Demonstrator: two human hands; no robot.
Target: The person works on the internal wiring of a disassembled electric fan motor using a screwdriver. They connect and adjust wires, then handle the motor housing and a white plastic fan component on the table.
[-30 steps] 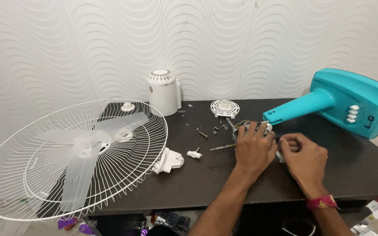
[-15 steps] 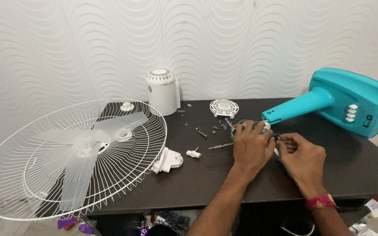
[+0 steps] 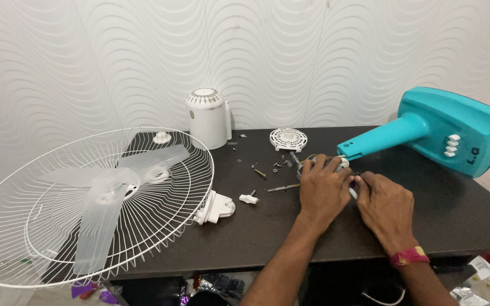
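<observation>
While the white fan guard (image 3: 86,198) with its blades, the motor cover (image 3: 207,118) and loose screws (image 3: 260,171) already lie apart on the left, both hands, left hand (image 3: 324,190) and right hand (image 3: 385,207), curl their fingers around the small wired motor part (image 3: 336,162) just near the teal fan base (image 3: 438,133), apparently mid-disassembly.

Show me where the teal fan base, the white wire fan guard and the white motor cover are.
Teal fan base (image 3: 455,127), head view, on its broad flat body.
White wire fan guard (image 3: 188,170), head view, on the wires near its right rim.
White motor cover (image 3: 206,119), head view, on its cylindrical side wall.
</observation>
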